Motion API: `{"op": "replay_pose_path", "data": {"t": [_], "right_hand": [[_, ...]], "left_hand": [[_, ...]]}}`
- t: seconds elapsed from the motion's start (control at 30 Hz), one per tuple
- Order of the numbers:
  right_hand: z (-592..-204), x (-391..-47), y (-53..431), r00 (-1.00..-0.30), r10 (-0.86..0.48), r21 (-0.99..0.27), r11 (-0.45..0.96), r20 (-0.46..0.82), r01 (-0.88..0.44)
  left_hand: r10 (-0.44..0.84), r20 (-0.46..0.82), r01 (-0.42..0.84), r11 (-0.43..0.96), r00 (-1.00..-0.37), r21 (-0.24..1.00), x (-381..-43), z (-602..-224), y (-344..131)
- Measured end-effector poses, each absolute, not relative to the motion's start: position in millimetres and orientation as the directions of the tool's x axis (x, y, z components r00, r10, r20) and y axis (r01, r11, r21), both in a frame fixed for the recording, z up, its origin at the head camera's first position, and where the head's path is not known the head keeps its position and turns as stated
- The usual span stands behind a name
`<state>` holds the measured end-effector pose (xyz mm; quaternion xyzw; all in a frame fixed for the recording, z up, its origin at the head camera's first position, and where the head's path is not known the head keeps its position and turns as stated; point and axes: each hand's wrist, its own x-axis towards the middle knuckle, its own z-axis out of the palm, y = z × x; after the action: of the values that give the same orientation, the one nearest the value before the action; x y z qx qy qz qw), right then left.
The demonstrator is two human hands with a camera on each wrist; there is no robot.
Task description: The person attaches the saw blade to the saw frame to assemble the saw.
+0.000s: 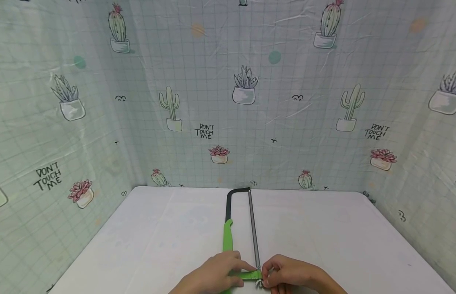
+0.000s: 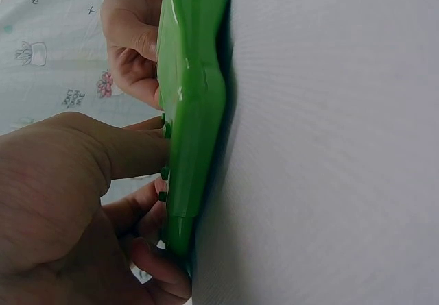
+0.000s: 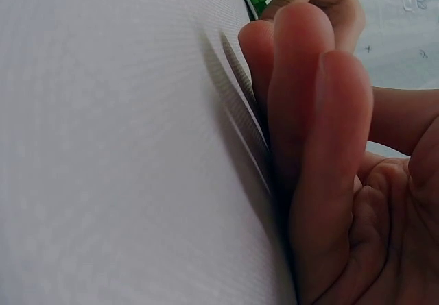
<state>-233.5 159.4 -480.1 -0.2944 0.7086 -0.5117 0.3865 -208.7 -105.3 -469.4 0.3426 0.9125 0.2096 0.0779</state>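
A hacksaw lies flat on the white table (image 1: 158, 237), its black frame (image 1: 229, 206) pointing away from me. The green handle (image 1: 227, 237) is at left, and the grey blade (image 1: 253, 228) runs along the right. My left hand (image 1: 215, 271) grips the green handle end, with a finger reaching to the near end of the blade. At that corner a silver wing nut (image 1: 259, 283) sticks out. My right hand (image 1: 290, 271) pinches at this corner with thumb and curled forefinger. In the left wrist view, the green handle (image 2: 195, 99) hides part of the fingers.
A hanging cloth (image 1: 213, 81) printed with potted cacti surrounds the table at the back and both sides. The saw's far tip (image 1: 246, 189) reaches the table's back edge.
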Motion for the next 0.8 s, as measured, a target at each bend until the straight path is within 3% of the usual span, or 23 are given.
{"op": "replay_pose_path", "data": {"t": [0.8], "right_hand": [[-478.6,-234.0,159.4,-0.543,-0.800,-0.953,0.304,-0.256,0.000]], "left_hand": [[0.651,-0.004,0.584,0.685,-0.759,0.435,-208.8,-467.0,-105.0]]}}
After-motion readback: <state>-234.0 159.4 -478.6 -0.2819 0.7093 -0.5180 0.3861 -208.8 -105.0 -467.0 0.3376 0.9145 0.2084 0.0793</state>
